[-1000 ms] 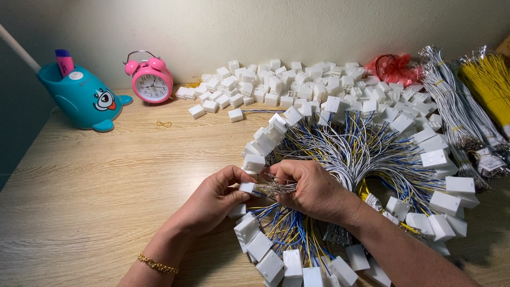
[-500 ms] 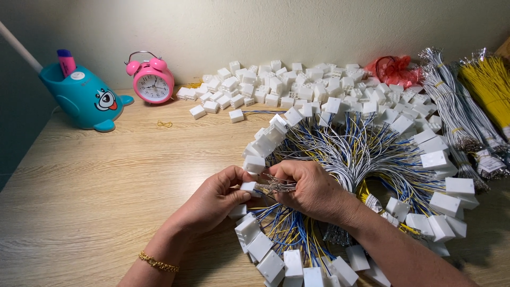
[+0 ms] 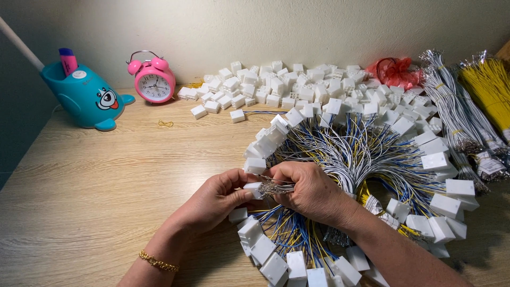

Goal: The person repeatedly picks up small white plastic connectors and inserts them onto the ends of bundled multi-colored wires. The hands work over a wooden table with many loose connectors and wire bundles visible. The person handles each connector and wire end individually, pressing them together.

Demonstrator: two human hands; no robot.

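Head view only. Left hand (image 3: 215,199) pinching a small white connector (image 3: 253,187) between thumb and fingertips, closed on it. Right hand (image 3: 311,188) curled shut around a bunch of thin wire ends (image 3: 276,187) with metal tips, poking out toward the connector, touching or nearly so; can't tell if any are seated. Gold bracelet (image 3: 158,261) on the left wrist. Both hands just in front of the big ring of wired connectors (image 3: 372,159), blue, yellow and white leads fanning out to white blocks, connector held at the ring's near-left edge. Behind the ring, loose pile of white housings (image 3: 297,87) against the wall. Right of the ring, white wire bundles (image 3: 457,117) and yellow wire bundle (image 3: 491,87); red bag (image 3: 396,72) behind it. Far left of the ring, pink alarm clock (image 3: 154,82) and teal whale-shaped holder (image 3: 87,98). All on a wooden table (image 3: 106,191).
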